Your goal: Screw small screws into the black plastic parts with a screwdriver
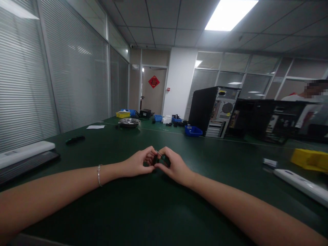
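On the dark green table, well out in front of the person and near its middle, both bare hands meet around a small black part. From the left, the left hand comes in with a thin bracelet on its wrist; its fingers are curled inward and its fingertips press against the near side of the part. From the right, the right hand meets it, thumb and forefinger pinched on the same part, and a thin pale sliver shows just above the spot where the two hands touch. What the part is cannot be told at this size, since the fingers hide most of it. Both forearms lie low over the table surface. At the left edge a white slab lies on a flat dark panel, with a small black object and a white sheet farther back. Toward the far end stand a metal bowl, a yellow bin and several blue bins. An open computer tower stands right of centre with a second open case beside it, and behind that sits another person. Near the right edge are a second yellow bin and a long white strip.
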Available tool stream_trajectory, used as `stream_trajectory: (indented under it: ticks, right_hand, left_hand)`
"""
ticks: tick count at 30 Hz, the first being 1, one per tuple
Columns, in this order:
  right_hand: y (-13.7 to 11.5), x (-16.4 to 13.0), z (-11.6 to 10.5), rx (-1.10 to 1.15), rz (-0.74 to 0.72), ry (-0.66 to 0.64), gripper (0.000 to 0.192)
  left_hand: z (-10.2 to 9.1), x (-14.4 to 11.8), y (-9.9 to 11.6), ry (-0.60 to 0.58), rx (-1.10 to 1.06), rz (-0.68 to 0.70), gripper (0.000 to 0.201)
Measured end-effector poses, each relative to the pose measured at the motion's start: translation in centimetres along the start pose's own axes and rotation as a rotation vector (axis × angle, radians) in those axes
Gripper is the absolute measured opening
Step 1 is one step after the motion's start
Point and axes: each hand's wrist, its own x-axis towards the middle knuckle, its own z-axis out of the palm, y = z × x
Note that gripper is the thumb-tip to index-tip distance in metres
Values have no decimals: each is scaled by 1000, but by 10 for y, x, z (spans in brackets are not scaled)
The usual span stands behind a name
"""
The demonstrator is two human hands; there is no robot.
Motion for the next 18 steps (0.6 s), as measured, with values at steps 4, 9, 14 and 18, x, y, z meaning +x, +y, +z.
stream_trajectory:
  ticks: [4, 9, 14, 18]
  right_hand:
    - [1, 0, 1, -35, 13, -7, 21]
    - [3, 1, 3, -108, -5, -16, 18]
    - [0, 0, 4, -131, -28, -36, 19]
    - [-1, 0, 4, -74, -35, 2, 17]
  left_hand:
    - [0, 2, 0, -32, -181, -37, 35]
    - [3, 7, -4, -10, -346, -93, 34]
    - [4, 10, -7, 23, -232, -126, 24]
    - [0, 11, -6, 46, -191, -107, 22]
